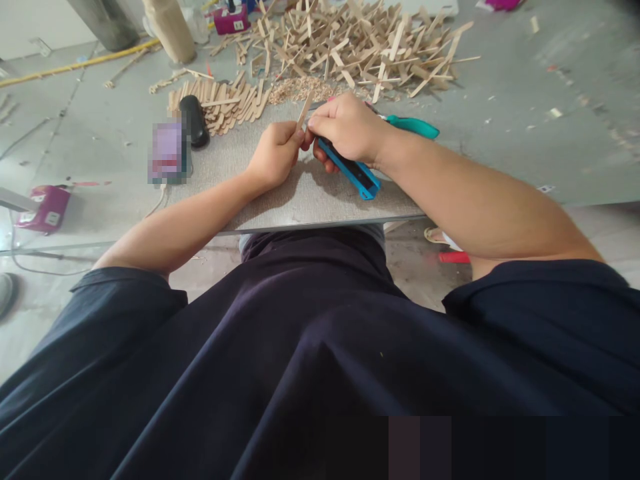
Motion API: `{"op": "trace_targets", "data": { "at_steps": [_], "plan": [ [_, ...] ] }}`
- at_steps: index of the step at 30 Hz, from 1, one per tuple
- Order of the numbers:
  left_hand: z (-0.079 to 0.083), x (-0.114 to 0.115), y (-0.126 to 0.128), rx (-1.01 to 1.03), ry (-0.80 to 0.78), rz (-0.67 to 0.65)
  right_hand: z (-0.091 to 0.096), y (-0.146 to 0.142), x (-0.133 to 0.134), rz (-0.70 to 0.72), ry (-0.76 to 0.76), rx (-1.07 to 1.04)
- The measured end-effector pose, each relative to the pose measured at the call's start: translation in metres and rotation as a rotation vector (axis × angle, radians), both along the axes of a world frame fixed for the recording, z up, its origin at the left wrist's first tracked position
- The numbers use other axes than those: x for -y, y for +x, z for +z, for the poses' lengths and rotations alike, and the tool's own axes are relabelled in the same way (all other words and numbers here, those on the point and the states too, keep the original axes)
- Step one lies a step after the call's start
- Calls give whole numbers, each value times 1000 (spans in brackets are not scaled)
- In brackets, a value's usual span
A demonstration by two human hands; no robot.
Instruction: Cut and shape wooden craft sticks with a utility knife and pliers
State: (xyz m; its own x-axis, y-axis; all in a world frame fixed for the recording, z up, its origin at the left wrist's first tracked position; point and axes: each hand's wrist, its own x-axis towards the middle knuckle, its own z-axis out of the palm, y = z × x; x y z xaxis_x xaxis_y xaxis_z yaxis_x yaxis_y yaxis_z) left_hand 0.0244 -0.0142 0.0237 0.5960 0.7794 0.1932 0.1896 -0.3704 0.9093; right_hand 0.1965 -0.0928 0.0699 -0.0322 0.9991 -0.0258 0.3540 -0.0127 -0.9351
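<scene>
Between the fingers of my left hand (276,152) a flat wooden craft stick (305,110) is pinched, its free end pointing up and away from me. My right hand (347,130) is closed around a blue utility knife (354,175), whose rear end sticks out below the palm. The fingertips of both hands nearly meet at the stick's lower end; the exact spot where the blade lies is hidden. Just beyond my right wrist lie pliers with teal handles (414,125), partly covered by the hand.
A big heap of craft sticks (345,47) spreads across the back, with wood shavings (303,89) before it. Rows of sticks (233,107) lie left, near a black oblong case (193,121) and a blurred-out object (169,150). A beige bottle (170,30) stands behind. The table edge (320,225) is close to me.
</scene>
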Motion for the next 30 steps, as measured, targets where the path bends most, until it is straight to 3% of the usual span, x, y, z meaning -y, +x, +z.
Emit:
{"op": "trace_targets", "data": {
  "at_steps": [7,30],
  "plan": [
    [7,6,1,-11,5,-14,0,-1,1,6,-21,20],
    [10,12,-3,-97,74,17,-3,-4,-2,-25,-30,77]
  ]
}}
